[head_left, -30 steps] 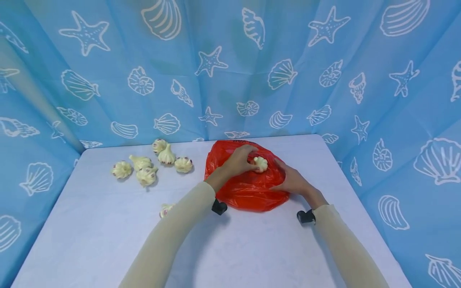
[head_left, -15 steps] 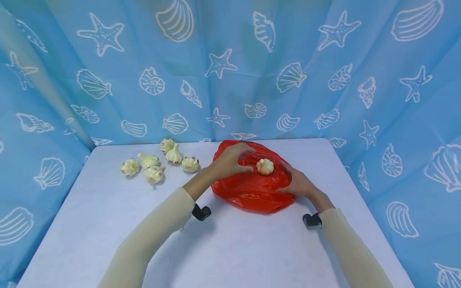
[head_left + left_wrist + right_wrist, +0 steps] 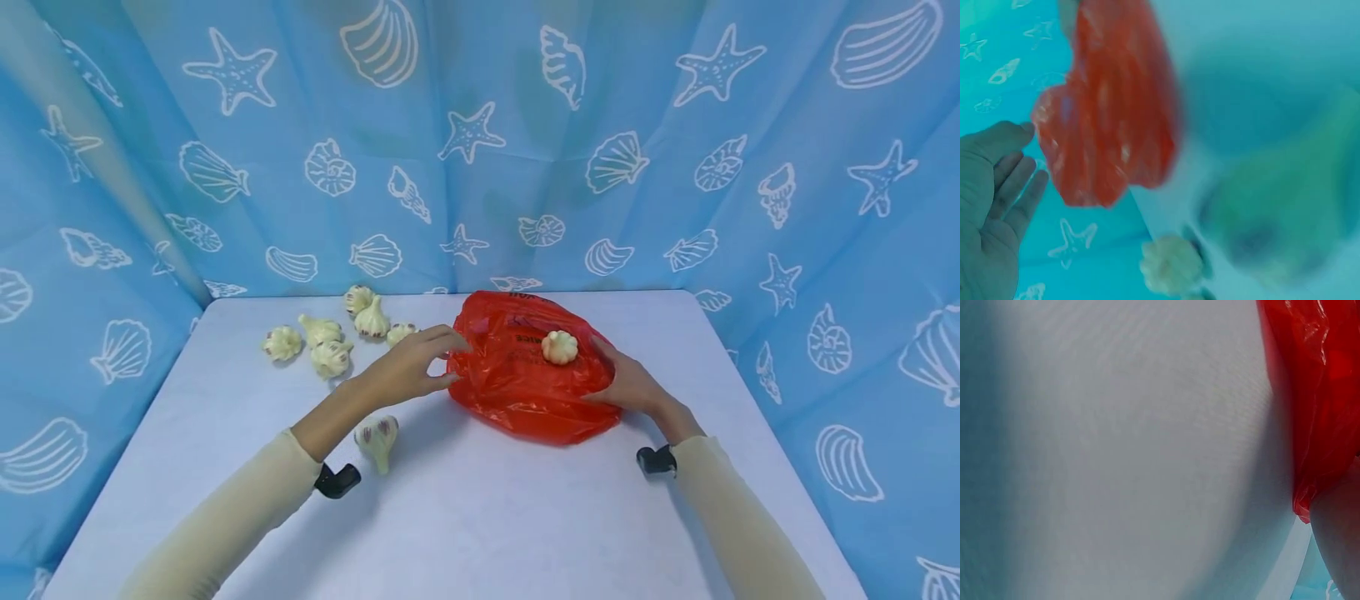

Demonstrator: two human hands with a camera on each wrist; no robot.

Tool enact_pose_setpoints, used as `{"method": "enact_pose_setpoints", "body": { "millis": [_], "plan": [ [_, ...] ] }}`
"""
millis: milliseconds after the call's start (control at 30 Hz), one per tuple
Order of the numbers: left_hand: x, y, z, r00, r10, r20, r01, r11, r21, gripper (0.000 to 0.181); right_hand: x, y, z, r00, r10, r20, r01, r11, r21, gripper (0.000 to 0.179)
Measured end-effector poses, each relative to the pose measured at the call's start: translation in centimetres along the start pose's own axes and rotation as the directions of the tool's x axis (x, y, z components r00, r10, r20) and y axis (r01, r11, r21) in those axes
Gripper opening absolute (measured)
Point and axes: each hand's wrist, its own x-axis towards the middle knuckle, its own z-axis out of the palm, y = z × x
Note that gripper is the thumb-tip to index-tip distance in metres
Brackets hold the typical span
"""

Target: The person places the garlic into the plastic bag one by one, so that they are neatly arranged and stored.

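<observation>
Red plastic forms a crumpled bag [image 3: 517,396] with dark print, lying toward the far side of the white worktop [image 3: 540,517]. A pale garlic bulb [image 3: 559,347] sits on its film, right of the middle. At the bag's left edge is the left hand [image 3: 412,364], fingers loosely bent and well clear of the thumb, holding nothing. Its fingertips overlap the edge; I cannot tell if they touch. The right hand [image 3: 626,382] lies against the bag's right side, thumb and fingers spread apart; whether it grips the plastic cannot be told. Nearer, below the left hand, lies a single bulb [image 3: 377,442], stem toward the near side. Six more bulbs [image 3: 331,358] are grouped at the far left, one partly hidden by the left hand. Behind hangs a blue curtain [image 3: 517,192] printed with white shells and starfish.
</observation>
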Motion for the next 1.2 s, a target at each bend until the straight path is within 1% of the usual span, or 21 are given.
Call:
{"method": "enact_pose_setpoints", "body": {
  "millis": [67, 200, 267, 300, 367, 400, 500, 567, 633, 667, 833, 933, 1033, 1100, 1133, 1167, 1200],
  "plan": [
    [-1.6, -0.3, -0.4, 1.000, 0.013, 0.022, -0.014, 0.999, 0.029, 0.041, 0.1, -0.1, 0.0, 1.000, -0.005, 0.002, 0.005, 1.000, 0.005, 0.131],
    [-4.5, -0.5, -1.0, 0.995, 0.048, 0.089, -0.057, 0.993, 0.101, 0.039, 0.0, -0.3, -0.1, 1.000, -0.017, 0.010, 0.017, 1.000, 0.007, 0.131],
    [-5.8, -0.5, -1.1, 0.990, 0.085, 0.117, -0.100, 0.986, 0.131, 0.037, -0.1, -0.2, -0.1, 1.000, -0.017, 0.005, 0.017, 1.000, 0.001, 0.130],
    [-6.4, -0.4, -1.0, 0.985, 0.113, 0.129, -0.133, 0.979, 0.155, 0.036, -0.1, -0.1, -0.1, 1.000, -0.017, 0.002, 0.017, 1.000, 0.001, 0.130],
    [-7.7, -0.4, -0.9, 0.973, 0.179, 0.148, -0.207, 0.956, 0.207, 0.032, -0.1, 0.0, -0.1, 1.000, -0.027, 0.002, 0.027, 1.000, -0.001, 0.130],
    [-8.4, -0.4, -0.8, 0.963, 0.217, 0.160, -0.251, 0.940, 0.231, 0.031, -0.1, 0.0, 0.0, 0.999, -0.031, 0.006, 0.031, 1.000, -0.001, 0.130],
    [-10.2, -0.6, -0.4, 0.922, 0.330, 0.203, -0.380, 0.872, 0.308, 0.030, 0.1, 0.1, 0.0, 0.999, -0.036, 0.012, 0.036, 0.999, 0.000, 0.130],
    [-11.2, -0.8, -0.1, 0.898, 0.371, 0.238, -0.435, 0.833, 0.343, 0.033, 0.2, 0.1, 0.1, 0.999, -0.039, 0.014, 0.039, 0.999, -0.003, 0.130],
    [-11.9, -1.1, -0.1, 0.883, 0.379, 0.278, -0.463, 0.804, 0.374, 0.037, 0.3, 0.2, 0.1, 0.999, -0.036, 0.008, 0.036, 0.999, -0.010, 0.131],
    [-12.2, -1.4, -0.1, 0.879, 0.374, 0.297, -0.469, 0.790, 0.394, 0.038, 0.3, 0.1, 0.1, 0.999, -0.036, 0.006, 0.036, 0.999, -0.012, 0.131],
    [-12.9, -2.8, -0.5, 0.873, 0.299, 0.386, -0.470, 0.727, 0.500, 0.044, 0.2, 0.0, 0.0, 0.999, -0.033, -0.002, 0.033, 0.999, -0.014, 0.130],
    [-13.1, -3.5, -0.6, 0.864, 0.290, 0.412, -0.488, 0.688, 0.538, 0.050, 0.1, 0.0, 0.0, 1.000, -0.024, 0.001, 0.024, 1.000, -0.012, 0.130],
    [-13.1, -4.0, -0.6, 0.856, 0.296, 0.424, -0.507, 0.646, 0.571, 0.057, 0.1, -0.1, 0.0, 1.000, -0.017, 0.002, 0.017, 1.000, -0.018, 0.130],
    [-13.0, -4.3, -0.5, 0.857, 0.296, 0.422, -0.507, 0.632, 0.586, 0.059, 0.1, -0.1, 0.0, 1.000, -0.015, -0.001, 0.015, 1.000, -0.022, 0.130],
    [-13.0, -4.4, -0.4, 0.859, 0.294, 0.419, -0.503, 0.633, 0.589, 0.059, 0.1, 0.0, 0.0, 1.000, -0.014, -0.003, 0.014, 1.000, -0.024, 0.130],
    [-12.9, -4.6, -0.3, 0.863, 0.294, 0.410, -0.496, 0.639, 0.587, 0.058, 0.1, 0.0, 0.0, 1.000, -0.017, -0.003, 0.017, 1.000, -0.027, 0.130],
    [-12.9, -4.8, -0.2, 0.868, 0.295, 0.399, -0.488, 0.654, 0.578, 0.057, 0.1, 0.0, 0.0, 1.000, -0.016, -0.004, 0.016, 0.999, -0.029, 0.130]
  ]
}}
